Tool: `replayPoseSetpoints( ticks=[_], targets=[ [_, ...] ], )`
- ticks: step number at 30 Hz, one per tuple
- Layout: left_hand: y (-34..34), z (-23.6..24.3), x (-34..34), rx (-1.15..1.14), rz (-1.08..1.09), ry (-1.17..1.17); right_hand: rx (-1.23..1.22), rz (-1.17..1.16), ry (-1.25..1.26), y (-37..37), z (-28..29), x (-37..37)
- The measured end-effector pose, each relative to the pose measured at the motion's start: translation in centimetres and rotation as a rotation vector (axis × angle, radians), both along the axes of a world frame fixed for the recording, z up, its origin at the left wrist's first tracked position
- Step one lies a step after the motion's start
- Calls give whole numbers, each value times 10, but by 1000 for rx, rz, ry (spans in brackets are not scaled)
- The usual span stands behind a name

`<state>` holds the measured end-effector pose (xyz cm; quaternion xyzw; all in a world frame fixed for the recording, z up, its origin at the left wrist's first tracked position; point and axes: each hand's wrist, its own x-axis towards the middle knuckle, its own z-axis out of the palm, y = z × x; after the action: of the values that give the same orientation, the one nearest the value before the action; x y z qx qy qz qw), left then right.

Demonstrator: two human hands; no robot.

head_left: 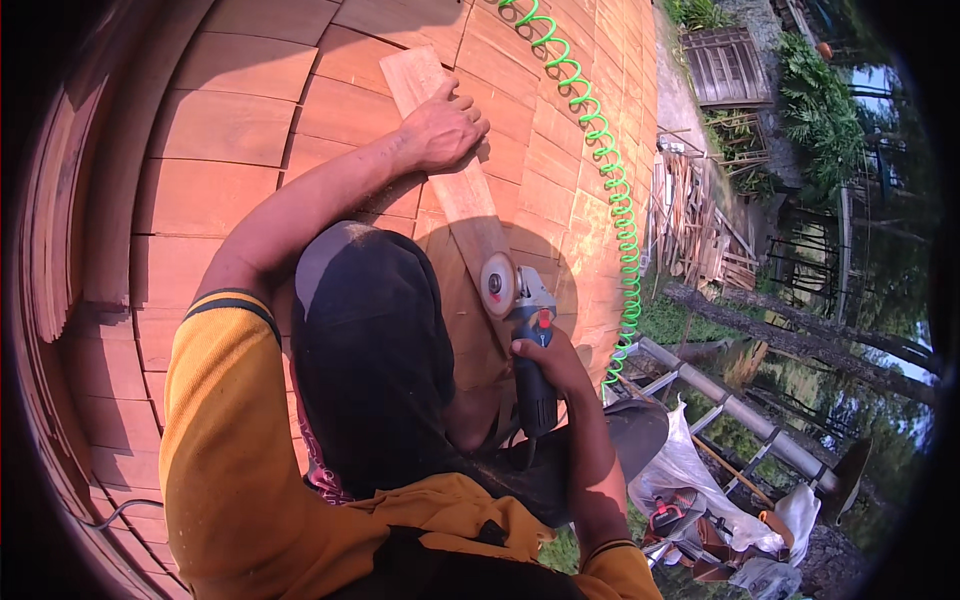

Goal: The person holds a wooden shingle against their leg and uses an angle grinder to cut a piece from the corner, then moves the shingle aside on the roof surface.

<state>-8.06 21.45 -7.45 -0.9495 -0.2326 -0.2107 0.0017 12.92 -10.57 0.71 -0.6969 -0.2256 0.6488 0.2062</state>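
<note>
A long pale wooden board [410, 82] lies slantwise on overlapping wooden roof shingles [230, 125]. My left hand [448, 130] grips the upper part of that board, its fingers bent over the right edge. My right hand [548, 365] is closed round the body of a dark blue angle grinder [535, 395] with a silver head and a red switch. Its round disc [496, 285] is over the lower part of the board; whether it touches the wood I cannot tell. My dark-trousered bent knee [360, 290] is just left of the board.
A green coiled hose [625, 240] runs along the roof's right side. Stacked planks [70, 220] line the left, by a black cable. Beyond the right edge are wood offcuts [700, 225], an aluminium ladder [715, 395], a white sack [685, 465] with tools, and trees.
</note>
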Motion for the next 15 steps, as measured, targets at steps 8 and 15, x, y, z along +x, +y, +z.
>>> replayPoseSetpoints(
  ticks=[8, 15],
  targets=[
    [1, 1, -3, -78, -29, 19, -4, 11, -2, 10, -3, -8],
    [1, 1, -2, -68, -40, 11, -26, 6, 8, 11, 0, -12]
  ],
)
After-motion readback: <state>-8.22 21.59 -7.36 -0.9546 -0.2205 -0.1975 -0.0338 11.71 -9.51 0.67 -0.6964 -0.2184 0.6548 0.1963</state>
